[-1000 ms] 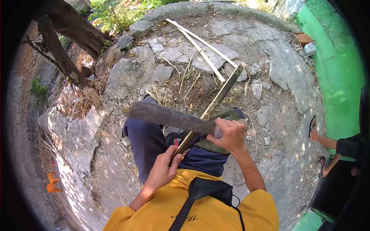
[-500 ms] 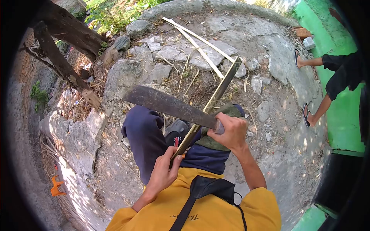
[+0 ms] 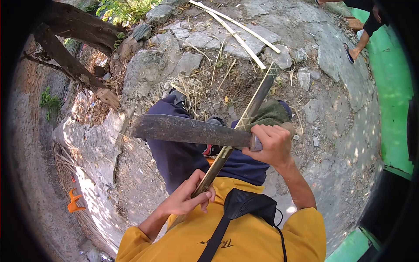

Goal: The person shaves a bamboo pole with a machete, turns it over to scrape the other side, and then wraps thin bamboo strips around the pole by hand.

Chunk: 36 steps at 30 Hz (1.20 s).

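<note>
Right hand [image 3: 274,146] grips machete [image 3: 187,129], left hand [image 3: 185,194] clasps strip [image 3: 261,91] near end; blade skidding nearward could nick fingers.

1. Yellow shirt [image 3: 257,236]: dark, slanting script [image 3: 224,243] is printed on the front, small and in a handwritten style. It starts with a capital "T", and the next letter looks like "h"; the rest is too small and blurred to read surely. The black strap [image 3: 215,239] crosses the shirt right beside the "T", and a short dark stroke shows on the strap's other side.
2. Dark shoe [image 3: 212,149]: it bears a red and white mark [image 3: 207,150], too small to read as letters or a brand.
</note>
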Tool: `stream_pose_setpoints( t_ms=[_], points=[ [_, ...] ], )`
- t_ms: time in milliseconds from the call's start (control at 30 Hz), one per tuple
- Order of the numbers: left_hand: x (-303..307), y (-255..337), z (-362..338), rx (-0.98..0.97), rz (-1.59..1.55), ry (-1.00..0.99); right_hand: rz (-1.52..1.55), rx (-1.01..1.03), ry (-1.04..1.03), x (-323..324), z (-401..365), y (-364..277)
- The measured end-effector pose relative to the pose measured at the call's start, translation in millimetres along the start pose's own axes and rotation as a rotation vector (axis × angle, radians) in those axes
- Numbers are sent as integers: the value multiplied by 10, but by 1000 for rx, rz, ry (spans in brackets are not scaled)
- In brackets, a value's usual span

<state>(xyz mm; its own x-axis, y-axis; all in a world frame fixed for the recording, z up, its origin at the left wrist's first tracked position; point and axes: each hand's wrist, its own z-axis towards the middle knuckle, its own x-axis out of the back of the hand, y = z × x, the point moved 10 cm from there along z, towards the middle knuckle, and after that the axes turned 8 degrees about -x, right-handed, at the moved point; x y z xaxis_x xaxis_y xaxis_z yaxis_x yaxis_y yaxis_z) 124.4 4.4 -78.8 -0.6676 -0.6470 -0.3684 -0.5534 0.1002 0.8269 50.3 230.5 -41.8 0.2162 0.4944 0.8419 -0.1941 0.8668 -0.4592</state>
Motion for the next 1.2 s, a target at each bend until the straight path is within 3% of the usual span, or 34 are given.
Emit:
stream_pose_setpoints(
  t_ms=[100,367,700,900,1200],
  points=[
    [-27,111,127,57,-164,-56,31,-28,-46,-234,-102,15],
    [-111,101,577,133,-233,-32,203,-232,-115,-418,-428,128],
    [-502,-304,1405,201,41,-162,216,-703,-10,-334,-1239,1031],
    [-526,-454,1482,279,38,-69,280,-719,-25,-479,-1349,1181],
    [-343,-469,1673,163,337,20,337,-744,80,-749,-1275,1572]
  ],
)
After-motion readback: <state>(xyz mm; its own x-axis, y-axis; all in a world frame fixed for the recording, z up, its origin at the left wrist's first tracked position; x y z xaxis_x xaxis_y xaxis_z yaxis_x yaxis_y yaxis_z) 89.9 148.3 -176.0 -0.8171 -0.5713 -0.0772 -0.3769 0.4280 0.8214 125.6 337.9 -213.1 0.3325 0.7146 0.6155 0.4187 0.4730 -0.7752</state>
